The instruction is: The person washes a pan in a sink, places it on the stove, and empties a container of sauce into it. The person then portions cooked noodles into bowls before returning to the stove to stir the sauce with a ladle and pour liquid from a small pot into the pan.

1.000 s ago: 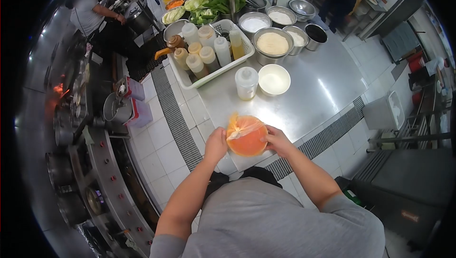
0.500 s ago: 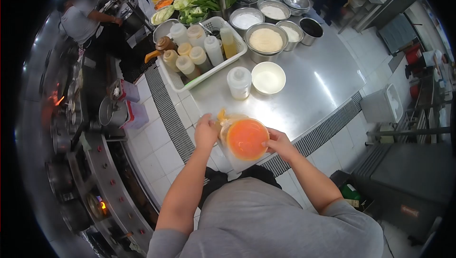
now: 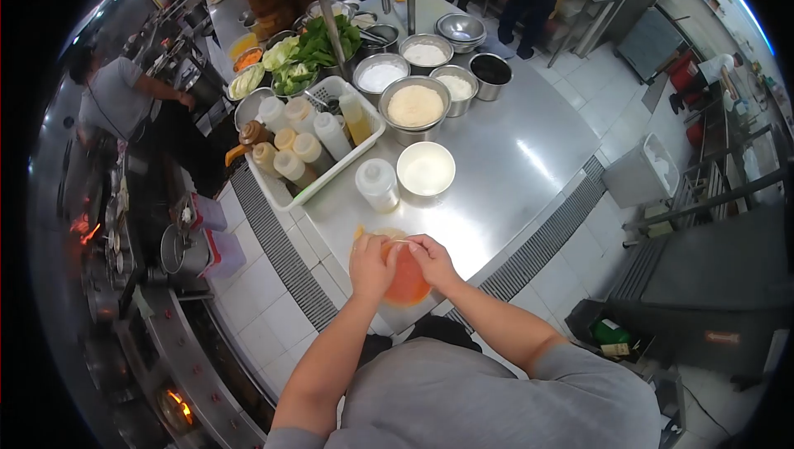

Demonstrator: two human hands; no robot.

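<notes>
At the near corner of the steel table, a round bowl of orange-red liquid point(image 3: 407, 282) sits between my hands. My left hand point(image 3: 371, 265) is closed at its far left rim, thumb toward the liquid. My right hand point(image 3: 433, 264) pinches the far rim from the right, its fingertips close to the left hand's. A small yellow piece point(image 3: 359, 232) shows just beyond my left fingers; what it belongs to is hidden. Beyond the hands stand a clear squeeze bottle point(image 3: 377, 185) and a white bowl of pale contents point(image 3: 426, 169).
A white basket point(image 3: 308, 193) of several squeeze bottles stands at the table's left edge. Behind are metal bowls of powder point(image 3: 416, 107), leafy greens point(image 3: 326, 42) and a dark-filled pot point(image 3: 490, 75). A co-worker point(image 3: 124, 97) is at the stoves on the left.
My right hand has moved from the bowl's right side to its far rim, meeting my left hand, which came inward. The bowl now looks tilted toward me. The view has shifted.
</notes>
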